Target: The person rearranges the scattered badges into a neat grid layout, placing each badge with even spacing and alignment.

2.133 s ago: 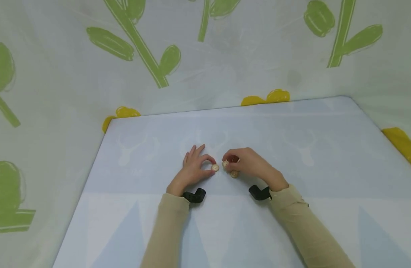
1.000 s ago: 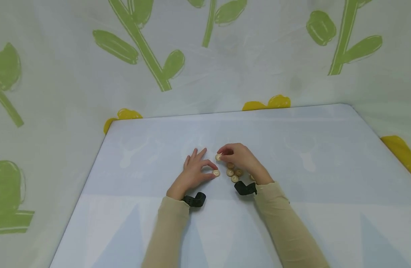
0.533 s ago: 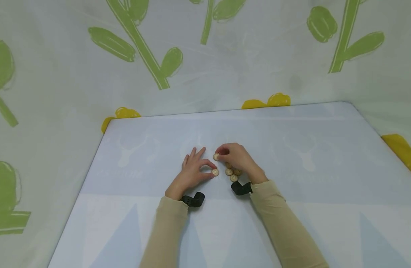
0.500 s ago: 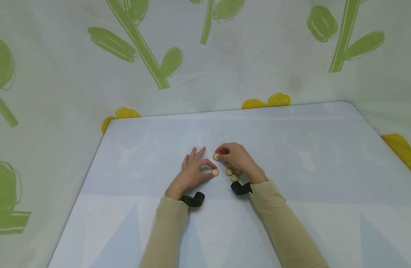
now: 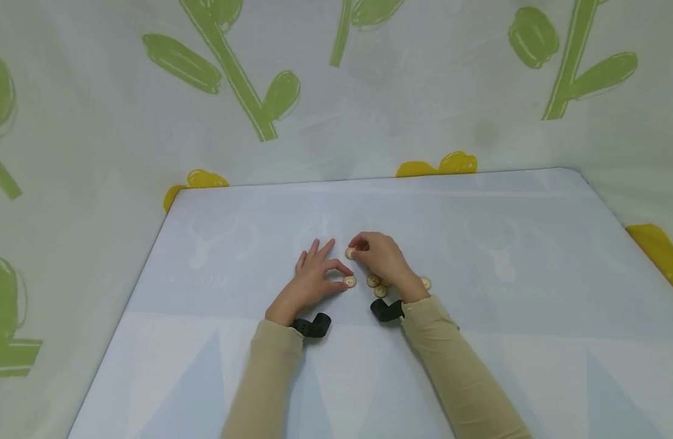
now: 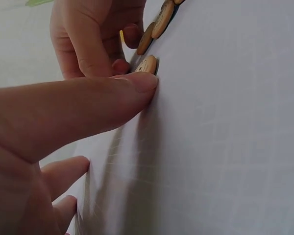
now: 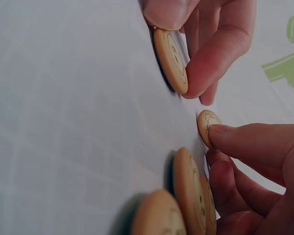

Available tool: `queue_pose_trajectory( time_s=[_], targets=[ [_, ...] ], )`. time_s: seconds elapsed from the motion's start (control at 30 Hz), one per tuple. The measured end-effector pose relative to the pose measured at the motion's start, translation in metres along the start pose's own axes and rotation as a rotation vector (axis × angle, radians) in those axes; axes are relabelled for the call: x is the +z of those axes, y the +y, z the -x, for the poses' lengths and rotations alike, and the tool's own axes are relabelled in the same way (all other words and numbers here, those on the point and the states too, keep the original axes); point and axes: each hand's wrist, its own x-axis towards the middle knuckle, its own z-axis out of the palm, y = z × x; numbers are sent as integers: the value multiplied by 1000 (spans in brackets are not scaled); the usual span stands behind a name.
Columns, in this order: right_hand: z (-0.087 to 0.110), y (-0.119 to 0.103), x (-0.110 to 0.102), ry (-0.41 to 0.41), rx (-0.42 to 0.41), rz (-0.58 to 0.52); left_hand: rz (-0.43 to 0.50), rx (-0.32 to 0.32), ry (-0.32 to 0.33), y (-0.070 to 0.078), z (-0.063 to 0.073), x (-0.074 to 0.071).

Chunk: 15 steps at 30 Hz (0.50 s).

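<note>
Thumb and index finger of my left hand [image 5: 312, 279] pinch the edges of a round wooden button [image 5: 349, 281] lying on the table; the other fingers spread outward. In the right wrist view that button [image 7: 171, 61] shows a line drawing and small holes. Just beyond it, my right hand [image 5: 384, 256] pinches a second wooden button [image 5: 349, 253] between thumb and fingertips. A small group of similar buttons [image 5: 373, 280] lies below the right hand, partly hidden by it. One more button [image 5: 426, 283] rests right of the right wrist.
The pale table [image 5: 336, 378] has printed triangles and deer heads. A hanging cloth [image 5: 380, 110] with green leaves and yellow flowers surrounds its back and sides. Black wrist cameras [image 5: 313, 325] sit near the buttons, the right one closest to the group.
The right hand has moved left and away from the body with its button, uncovering several buttons beneath. Recently it shifted slightly left. The left hand keeps its pinch almost in place.
</note>
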Motion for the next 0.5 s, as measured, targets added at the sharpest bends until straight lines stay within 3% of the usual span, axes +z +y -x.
queue_pose_trajectory(
  time_s=[0.27, 0.5],
  targets=[
    [0, -1, -2, 0, 26, 58, -2, 1, -1, 4, -2, 1],
    [-2, 3, -3, -55, 37, 32, 5, -18, -6, 4, -2, 2]
  ],
)
